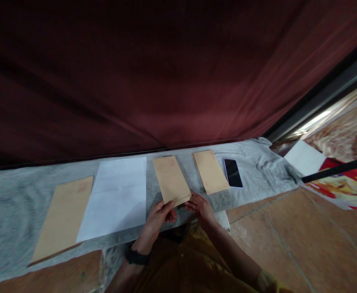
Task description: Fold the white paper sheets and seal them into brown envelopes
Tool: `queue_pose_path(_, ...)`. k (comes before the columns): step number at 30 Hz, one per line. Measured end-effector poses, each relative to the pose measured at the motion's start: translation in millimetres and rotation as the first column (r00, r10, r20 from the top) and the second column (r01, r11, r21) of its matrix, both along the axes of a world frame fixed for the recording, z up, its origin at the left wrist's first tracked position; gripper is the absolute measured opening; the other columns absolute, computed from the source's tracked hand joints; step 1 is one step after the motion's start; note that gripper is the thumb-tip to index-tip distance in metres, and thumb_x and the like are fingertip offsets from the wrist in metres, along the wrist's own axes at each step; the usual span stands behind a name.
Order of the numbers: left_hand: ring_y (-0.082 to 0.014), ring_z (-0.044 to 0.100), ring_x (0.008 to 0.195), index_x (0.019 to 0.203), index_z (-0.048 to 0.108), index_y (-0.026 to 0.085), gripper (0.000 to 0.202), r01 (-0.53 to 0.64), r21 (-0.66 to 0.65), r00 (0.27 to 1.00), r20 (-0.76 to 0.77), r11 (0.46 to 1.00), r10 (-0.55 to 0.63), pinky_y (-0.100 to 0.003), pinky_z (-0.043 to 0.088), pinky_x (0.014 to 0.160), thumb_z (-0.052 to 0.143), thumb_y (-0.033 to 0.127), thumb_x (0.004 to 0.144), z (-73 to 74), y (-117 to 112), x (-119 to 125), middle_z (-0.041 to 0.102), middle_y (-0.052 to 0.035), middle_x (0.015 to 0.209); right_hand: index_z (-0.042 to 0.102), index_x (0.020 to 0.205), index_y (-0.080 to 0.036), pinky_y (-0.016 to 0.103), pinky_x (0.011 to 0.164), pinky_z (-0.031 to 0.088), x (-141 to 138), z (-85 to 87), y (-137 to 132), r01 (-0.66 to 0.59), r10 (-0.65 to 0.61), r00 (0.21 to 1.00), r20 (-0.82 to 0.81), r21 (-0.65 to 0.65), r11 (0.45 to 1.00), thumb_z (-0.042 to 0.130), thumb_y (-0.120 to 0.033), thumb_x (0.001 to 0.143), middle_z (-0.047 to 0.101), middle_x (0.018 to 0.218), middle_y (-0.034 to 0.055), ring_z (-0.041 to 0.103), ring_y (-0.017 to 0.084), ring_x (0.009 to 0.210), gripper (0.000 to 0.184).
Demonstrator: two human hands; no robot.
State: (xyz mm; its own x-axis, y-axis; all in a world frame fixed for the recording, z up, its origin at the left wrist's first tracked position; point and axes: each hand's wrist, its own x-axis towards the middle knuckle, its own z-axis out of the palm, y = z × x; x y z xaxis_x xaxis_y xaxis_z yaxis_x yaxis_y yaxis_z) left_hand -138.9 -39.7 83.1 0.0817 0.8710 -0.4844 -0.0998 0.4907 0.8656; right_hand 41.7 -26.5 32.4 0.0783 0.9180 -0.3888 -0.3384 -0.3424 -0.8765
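Observation:
A tan paper envelope lies in front of me on the grey cloth, its near end lifted slightly over the cloth's edge. My left hand pinches the envelope's near left corner, thumb on top and fingers curled beneath. At the near right corner, my right hand grips the same envelope with its fingertips. A crease or flap line runs across the end between my hands. To the right rests a stack of tan envelopes. On the left are a large white sheet of paper and another tan envelope.
A dark-screened phone lies right of the stack on the grey cloth. Behind hangs a dark red curtain. A black bar and a colourful printed box or sheet are at the far right, above the tiled floor.

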Motion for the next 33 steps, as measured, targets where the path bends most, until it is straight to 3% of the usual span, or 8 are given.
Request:
queue_pose_path(4,-0.0106,0.052,0.043,0.062,0.058,0.019,0.052,-0.017,0.040,0.999,-0.028,0.999,0.018,-0.023,0.035,0.045,0.069,0.069,0.072,9.1,-1.0,-1.0,0.063,-0.0018,0.051,0.063,0.128,-0.021,0.047,0.104,0.050,7.8,4.1,-13.2,-0.096,-0.041,0.884,0.466,0.267,0.959,0.058,-0.032,0.089,0.063,0.131,0.0123,0.059,0.027,0.123,0.041)
queue_pose_path(7,-0.0111,0.052,0.041,0.074,0.060,0.019,0.047,-0.051,0.050,0.998,-0.033,0.997,0.052,-0.023,0.033,0.043,0.069,0.065,0.073,16.1,-1.4,5.4,0.063,0.0001,0.052,0.054,0.143,-0.021,0.048,0.106,0.048,4.2,11.7,-23.8,-0.468,-0.144,0.471,0.870,0.384,0.796,0.050,-0.021,0.094,0.057,0.136,0.0150,0.054,0.028,0.125,0.049)
queue_pose_path(10,-0.0114,0.051,0.038,0.084,0.060,0.019,0.043,-0.058,0.058,0.997,-0.050,0.997,0.060,-0.022,0.033,0.041,0.068,0.061,0.074,22.8,-1.5,16.2,0.062,0.0019,0.051,0.044,0.151,-0.021,0.042,0.095,0.054,-4.9,17.2,-25.6,-0.645,-0.200,0.185,0.962,0.272,0.714,0.052,-0.019,0.095,0.061,0.127,0.0153,0.060,0.027,0.111,0.057)
queue_pose_path(15,-0.0112,0.050,0.038,0.095,0.062,0.019,0.040,-0.034,0.110,0.995,-0.088,0.993,0.044,-0.023,0.039,0.042,0.066,0.055,0.079,31.6,-0.2,31.1,0.059,0.0044,0.049,0.049,0.149,-0.023,0.031,0.084,0.058,-11.6,19.6,-16.0,-0.664,-0.195,0.078,0.978,0.197,0.721,0.053,-0.018,0.096,0.065,0.115,0.0129,0.064,0.025,0.101,0.053)
queue_pose_path(20,-0.0139,0.056,0.045,0.122,0.059,0.016,0.064,0.023,0.147,0.996,-0.086,0.989,-0.011,-0.025,0.043,0.045,0.064,0.064,0.080,35.0,1.2,33.9,0.064,0.0021,0.058,0.058,0.142,-0.022,0.027,0.078,0.059,-6.9,26.4,-11.1,-0.625,-0.128,0.189,0.974,0.220,0.749,0.048,-0.016,0.097,0.067,0.117,0.0124,0.066,0.023,0.102,0.047)
queue_pose_path(23,-0.0172,0.065,0.061,0.141,0.050,0.016,0.080,-0.057,0.159,0.993,-0.096,0.986,0.073,-0.027,0.049,0.054,0.061,0.068,0.082,27.7,0.5,27.5,0.071,-0.0029,0.075,0.067,0.130,-0.022,0.029,0.080,0.059,-5.4,33.8,-6.1,-0.453,-0.084,0.492,0.866,0.337,0.825,0.045,-0.022,0.098,0.068,0.113,0.0110,0.067,0.021,0.095,0.039)
queue_pose_path(27,-0.0212,0.069,0.087,0.138,0.056,0.019,0.080,-0.256,0.103,0.954,-0.133,0.961,0.269,-0.029,0.054,0.067,0.065,0.071,0.078,7.6,-0.3,15.9,0.073,-0.0094,0.102,0.075,0.106,-0.023,0.029,0.063,0.060,-10.0,40.6,2.6,-0.106,-0.027,0.911,0.412,0.297,0.949,0.057,-0.044,0.094,0.071,0.107,0.0062,0.067,0.020,0.086,0.031)
queue_pose_path(33,-0.0216,0.070,0.093,0.114,0.070,0.018,0.063,-0.283,-0.026,0.957,0.065,0.959,0.284,-0.028,0.056,0.070,0.082,0.059,0.067,-3.7,-4.1,21.4,0.073,-0.0110,0.116,0.071,0.075,-0.018,0.027,0.061,0.059,-29.6,33.0,-0.4,0.097,-0.098,0.973,-0.210,-0.017,0.995,0.087,-0.046,0.066,0.072,0.074,0.0018,0.065,0.014,0.063,0.034)
